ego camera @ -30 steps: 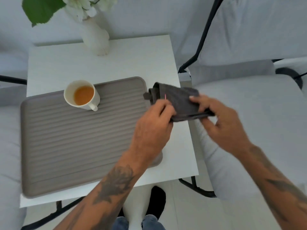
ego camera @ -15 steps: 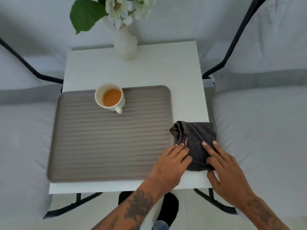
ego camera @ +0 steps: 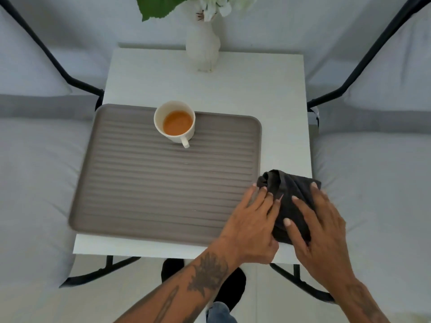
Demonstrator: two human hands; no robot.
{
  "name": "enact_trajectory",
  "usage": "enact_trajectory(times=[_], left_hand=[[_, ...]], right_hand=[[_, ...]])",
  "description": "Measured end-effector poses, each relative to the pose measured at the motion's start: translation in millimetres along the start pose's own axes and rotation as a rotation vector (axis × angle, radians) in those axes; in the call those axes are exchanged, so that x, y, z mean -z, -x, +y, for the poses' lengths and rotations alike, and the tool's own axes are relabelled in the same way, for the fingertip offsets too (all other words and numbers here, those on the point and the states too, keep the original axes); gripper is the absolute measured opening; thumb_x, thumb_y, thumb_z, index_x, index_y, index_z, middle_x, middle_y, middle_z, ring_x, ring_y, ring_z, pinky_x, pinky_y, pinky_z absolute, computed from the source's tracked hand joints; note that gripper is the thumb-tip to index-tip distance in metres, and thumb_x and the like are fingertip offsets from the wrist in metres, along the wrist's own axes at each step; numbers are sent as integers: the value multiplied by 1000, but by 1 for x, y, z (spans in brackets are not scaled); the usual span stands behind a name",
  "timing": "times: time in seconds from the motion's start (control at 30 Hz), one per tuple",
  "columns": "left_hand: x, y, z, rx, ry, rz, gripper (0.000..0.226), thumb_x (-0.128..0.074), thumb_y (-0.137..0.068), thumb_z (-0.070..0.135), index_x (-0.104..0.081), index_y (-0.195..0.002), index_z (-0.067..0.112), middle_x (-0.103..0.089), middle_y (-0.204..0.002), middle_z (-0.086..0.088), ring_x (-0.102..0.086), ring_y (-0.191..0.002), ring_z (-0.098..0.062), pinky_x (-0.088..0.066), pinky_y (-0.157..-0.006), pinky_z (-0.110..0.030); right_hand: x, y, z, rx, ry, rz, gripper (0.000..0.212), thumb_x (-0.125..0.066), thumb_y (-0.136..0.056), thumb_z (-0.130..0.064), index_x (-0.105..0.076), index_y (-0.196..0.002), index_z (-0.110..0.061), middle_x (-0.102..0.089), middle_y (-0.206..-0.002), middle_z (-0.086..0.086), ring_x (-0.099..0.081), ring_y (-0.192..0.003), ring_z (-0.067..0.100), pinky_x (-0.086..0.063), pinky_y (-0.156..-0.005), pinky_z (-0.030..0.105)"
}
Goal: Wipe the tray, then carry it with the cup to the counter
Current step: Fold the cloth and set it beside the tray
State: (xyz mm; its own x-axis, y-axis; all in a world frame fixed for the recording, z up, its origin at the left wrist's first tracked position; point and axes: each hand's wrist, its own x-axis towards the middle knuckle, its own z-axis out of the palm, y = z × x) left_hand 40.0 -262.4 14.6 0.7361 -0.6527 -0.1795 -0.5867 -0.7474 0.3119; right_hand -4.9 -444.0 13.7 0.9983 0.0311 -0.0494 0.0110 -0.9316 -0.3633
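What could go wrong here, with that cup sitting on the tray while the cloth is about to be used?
1. The cup holds orange liquid and stands on the ridged tray; wiping near it could knock it and spill.
2. The tray overhangs the white table on the left, so pressing there might tip it.
3. The dark cloth, under the left hand and right hand, lies at the table's right edge and could slip off.

White vase (ego camera: 203, 46) with flowers (ego camera: 217, 4), white table (ego camera: 268, 94)

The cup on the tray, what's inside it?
The cup holds an orange-brown liquid, filling it partway. The liquid hides the bottom, so anything beneath it cannot be seen.
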Motion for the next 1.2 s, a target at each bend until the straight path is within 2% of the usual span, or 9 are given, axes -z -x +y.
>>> enact_trajectory(times=[0.1,0.27,0.4,0.5,0.6,0.7,0.77,1.0,1.2], left_hand=[[-3,-4,2,-18,-155,-61,63,-41,-91,28,-38,-147,-1,-44,-149,-22,-27,-147,-39,-13,-121,-53],[-11,-3,-1,-38,-237,-75,58,-43,-93,27,-41,-145,0,-44,-150,-19,-23,-149,-38,-14,-121,-54],[3,13,-15,-4,18,109,49,-49,-93,30,-55,-136,6,-54,-142,-13,-33,-146,-29,-22,-119,-51],[28,61,-62,255,279,464,31,-60,-90,21,-69,-118,10,-65,-122,-11,-57,-122,-26,-45,-104,-42],[50,138,-143,741,246,661,34,-58,-88,19,-69,-118,8,-61,-118,-18,-57,-110,-33,-40,-103,-30],[59,200,-202,1159,195,523,44,-60,-91,18,-57,-131,0,-51,-126,-31,-44,-119,-46,-38,-102,-49],[53,223,-221,1276,225,392,50,-59,-95,22,-50,-139,0,-48,-130,-32,-42,-123,-47,-41,-98,-56],[21,238,-227,1159,266,326,31,-53,-96,14,-61,-124,2,-59,-94,-22,-56,-91,-40,-48,-75,-45],[27,238,-220,1235,330,342,33,-59,-93,10,-64,-124,0,-59,-107,-23,-57,-101,-41,-45,-81,-43]], right_hand=[[-17,-26,-1,-22,17,-33,58,-31,-99,-45,-30,-153,-22,-12,-165,8,-10,-153,27,-20,-120,51],[-48,-37,6,13,204,-120,58,-7,-105,-45,-29,-153,-20,-19,-163,11,-14,-151,32,-22,-117,58],[-44,-36,3,21,227,-130,58,-13,-103,-44,-32,-152,-19,-20,-163,11,-15,-151,31,-19,-119,57],[-29,-34,-18,-77,106,-22,55,-33,-97,-41,-46,-144,-16,-37,-156,12,-27,-147,31,-23,-117,52],[-14,-27,-59,-138,-4,113,47,-50,-90,-37,-60,-128,-12,-58,-121,13,-52,-113,32,-39,-94,48],[-23,-26,-88,-260,-92,56,43,-61,-93,-30,-55,-130,-10,-53,-116,12,-55,-95,29,-49,-83,47],[-34,-31,-97,-339,-139,-12,50,-62,-91,-30,-49,-135,-10,-49,-121,11,-58,-92,28,-55,-81,47],[-42,-51,-105,-412,-115,-33,44,-56,-92,-5,-49,-136,-5,-52,-126,20,-56,-104,34,-49,-87,42],[-35,-58,-111,-419,-38,-27,44,-59,-91,-7,-51,-134,-5,-55,-125,20,-51,-111,34,-46,-91,44]])
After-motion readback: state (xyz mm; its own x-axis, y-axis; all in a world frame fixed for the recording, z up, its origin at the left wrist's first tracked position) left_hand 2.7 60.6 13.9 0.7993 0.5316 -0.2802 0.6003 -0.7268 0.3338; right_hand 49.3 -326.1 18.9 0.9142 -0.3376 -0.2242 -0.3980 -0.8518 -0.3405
